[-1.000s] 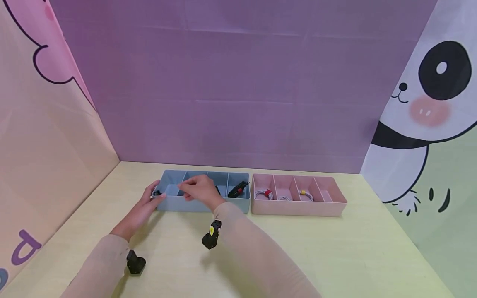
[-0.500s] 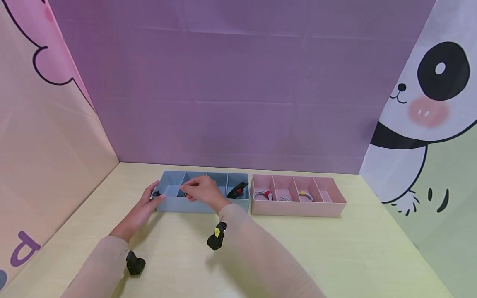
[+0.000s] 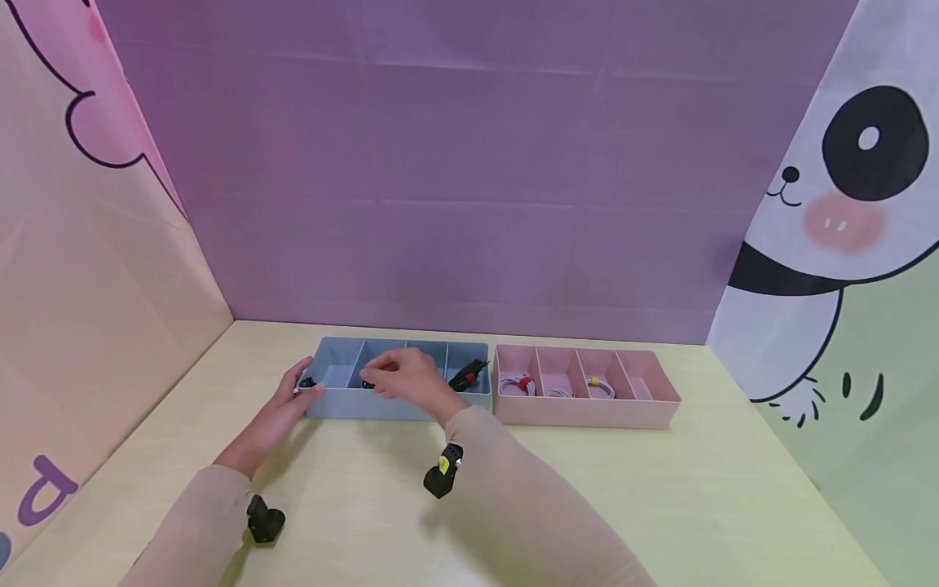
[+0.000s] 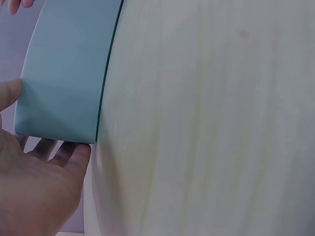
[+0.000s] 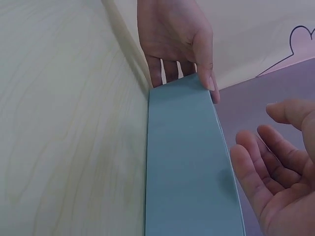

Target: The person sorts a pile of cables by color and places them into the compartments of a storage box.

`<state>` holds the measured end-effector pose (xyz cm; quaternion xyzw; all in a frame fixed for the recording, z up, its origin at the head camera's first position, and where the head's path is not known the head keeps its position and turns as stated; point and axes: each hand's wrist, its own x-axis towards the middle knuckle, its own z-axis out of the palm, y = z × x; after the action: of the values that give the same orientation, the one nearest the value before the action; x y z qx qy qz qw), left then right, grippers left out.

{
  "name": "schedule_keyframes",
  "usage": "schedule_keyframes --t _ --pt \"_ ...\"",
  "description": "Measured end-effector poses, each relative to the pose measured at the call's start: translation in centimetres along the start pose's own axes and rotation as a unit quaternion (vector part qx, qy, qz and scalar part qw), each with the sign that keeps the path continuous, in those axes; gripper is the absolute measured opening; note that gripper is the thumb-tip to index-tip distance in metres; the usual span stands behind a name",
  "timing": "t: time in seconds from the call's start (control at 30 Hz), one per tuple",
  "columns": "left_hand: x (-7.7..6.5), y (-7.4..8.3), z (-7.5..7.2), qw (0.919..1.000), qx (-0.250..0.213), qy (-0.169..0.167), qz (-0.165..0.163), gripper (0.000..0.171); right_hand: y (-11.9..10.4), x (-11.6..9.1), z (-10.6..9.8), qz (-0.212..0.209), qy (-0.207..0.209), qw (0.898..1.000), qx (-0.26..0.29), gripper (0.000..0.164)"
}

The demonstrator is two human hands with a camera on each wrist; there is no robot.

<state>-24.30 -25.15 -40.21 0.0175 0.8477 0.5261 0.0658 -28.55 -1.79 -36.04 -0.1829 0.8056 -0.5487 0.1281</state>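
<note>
A blue divided organizer box [image 3: 399, 403] stands on the table, its long side facing me. My left hand [image 3: 282, 408] holds its left end. In the left wrist view the thumb lies at the top edge and the fingers are against the end wall. My right hand [image 3: 414, 379] hovers over the middle compartments, fingers loosely bent. The right wrist view shows its thumb apart from the fingers [image 5: 251, 169], with nothing between them. A small black item [image 3: 308, 381] lies in the left compartment. Another black piece [image 3: 367, 384] shows beside my right fingertips. A black cable bundle [image 3: 468, 375] fills the right compartment.
Close on the right stands a pink divided box [image 3: 587, 412]. It holds a coiled white cable with a red tie [image 3: 525, 384], another white coil [image 3: 560, 393] and one with a yellow tie [image 3: 601, 386]. A purple backdrop [image 3: 469, 163] rises behind the pale wooden table [image 3: 352, 505].
My right hand has shifted slightly to the right, and the black piece in the second compartment has come into view beside its fingertips. My left hand stays on the blue box's end.
</note>
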Motion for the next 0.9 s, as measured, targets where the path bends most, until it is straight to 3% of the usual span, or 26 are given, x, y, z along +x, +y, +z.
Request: schedule_keyframes --t 0.9 --pt "0.1 -0.2 -0.1 1.0 0.001 0.002 -0.001 0.083 1.1 -3.5 -3.0 -0.071 -0.044 0.993 -0.078 0.022"
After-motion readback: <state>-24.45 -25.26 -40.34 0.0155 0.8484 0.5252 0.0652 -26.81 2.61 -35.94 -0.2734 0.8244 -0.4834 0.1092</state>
